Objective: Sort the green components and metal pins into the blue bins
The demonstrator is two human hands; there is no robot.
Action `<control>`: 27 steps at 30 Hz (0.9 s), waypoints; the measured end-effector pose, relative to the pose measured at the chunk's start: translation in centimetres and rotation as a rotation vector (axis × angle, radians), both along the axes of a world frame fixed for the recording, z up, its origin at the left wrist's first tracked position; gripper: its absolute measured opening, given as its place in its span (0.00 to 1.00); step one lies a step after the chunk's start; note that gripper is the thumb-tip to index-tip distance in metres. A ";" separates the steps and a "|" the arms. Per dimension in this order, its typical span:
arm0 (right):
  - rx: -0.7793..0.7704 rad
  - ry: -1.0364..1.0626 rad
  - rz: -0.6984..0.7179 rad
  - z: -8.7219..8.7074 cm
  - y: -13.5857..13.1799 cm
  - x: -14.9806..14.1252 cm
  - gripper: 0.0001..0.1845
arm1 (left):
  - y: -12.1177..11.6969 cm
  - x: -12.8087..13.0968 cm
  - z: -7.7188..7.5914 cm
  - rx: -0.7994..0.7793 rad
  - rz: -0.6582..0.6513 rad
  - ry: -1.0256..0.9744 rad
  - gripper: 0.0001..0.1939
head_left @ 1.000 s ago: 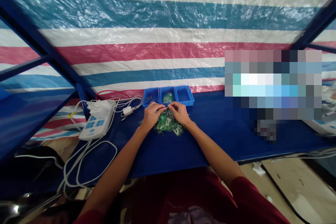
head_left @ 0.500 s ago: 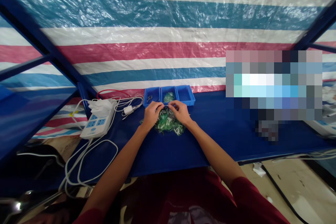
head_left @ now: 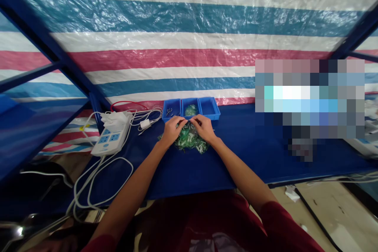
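My left hand (head_left: 173, 130) and my right hand (head_left: 204, 128) meet with pinched fingertips over a pile of small green and clear pieces (head_left: 189, 139). Between the fingertips is something small and thin, mostly covered, whose kind I cannot make out. Just beyond the hands stands a blue tray (head_left: 218, 115) with three compartments. Several thin metal-looking pieces (head_left: 169, 112) lie in its left compartment. A heap of pale green pieces (head_left: 190, 110) fills part of the middle one. No pieces show in the right compartment.
On the left, a white power strip (head_left: 109, 139) lies among looped white cables (head_left: 88, 189) and a small white adapter (head_left: 145, 124). A striped plastic sheet (head_left: 177, 59) hangs behind the blue table (head_left: 189, 181). A pixelated patch covers the right side.
Both hands stay pinched together above the pile, with only slight finger movement. A thin, light piece seen between the fingertips earlier is now mostly covered. The view has shifted slightly.
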State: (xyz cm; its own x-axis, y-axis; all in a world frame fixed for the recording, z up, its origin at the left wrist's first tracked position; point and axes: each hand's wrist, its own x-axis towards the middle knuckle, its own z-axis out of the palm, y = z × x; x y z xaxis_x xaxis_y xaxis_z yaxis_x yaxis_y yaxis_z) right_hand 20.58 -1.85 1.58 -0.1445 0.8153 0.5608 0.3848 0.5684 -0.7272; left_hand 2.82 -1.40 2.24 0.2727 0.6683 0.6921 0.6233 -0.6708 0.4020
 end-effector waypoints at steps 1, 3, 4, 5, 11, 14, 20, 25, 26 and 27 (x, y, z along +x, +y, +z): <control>-0.003 -0.008 -0.009 0.0 0.0 0.0 0.20 | -0.1 0.1 0.0 0.014 -0.007 -0.009 0.16; -0.008 -0.019 -0.017 0.1 0.0 0.0 0.21 | -0.2 0.2 0.1 0.032 -0.010 -0.029 0.15; -0.011 -0.022 -0.019 0.1 0.0 0.0 0.22 | -0.3 0.3 0.1 0.033 -0.005 -0.043 0.15; -0.015 -0.022 -0.019 0.1 0.0 0.0 0.22 | -0.4 0.3 0.1 0.029 0.005 -0.062 0.14; -0.050 -0.018 -0.014 0.1 0.0 -0.2 0.26 | -0.6 0.9 -0.1 -0.168 -0.016 -0.269 0.13; -0.056 -0.027 0.002 -0.1 0.0 -0.3 0.26 | -0.7 1.3 0.0 -0.303 -0.122 -0.399 0.12; -0.061 0.027 -0.092 -0.2 0.1 -0.2 0.27 | -0.9 1.3 0.2 -0.343 -0.139 -0.485 0.13; -0.049 0.040 -0.109 0.0 0.0 -0.1 0.27 | -0.4 0.6 -0.3 -0.208 -0.073 -0.178 0.09; -0.048 0.041 -0.118 0.1 0.0 -0.1 0.27 | -0.3 0.6 -0.4 -0.187 -0.067 -0.133 0.10; -0.050 0.045 -0.130 0.1 -0.1 -0.1 0.26 | -0.3 0.6 -0.4 -0.174 -0.065 -0.105 0.11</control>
State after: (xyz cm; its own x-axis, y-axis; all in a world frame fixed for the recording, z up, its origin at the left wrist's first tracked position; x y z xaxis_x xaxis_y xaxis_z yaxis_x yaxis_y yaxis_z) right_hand 20.52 -1.91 1.70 -0.0113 0.8528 0.5222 0.4197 0.4780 -0.7716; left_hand 3.38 -1.68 1.81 0.2517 0.7637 0.5944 0.5296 -0.6228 0.5759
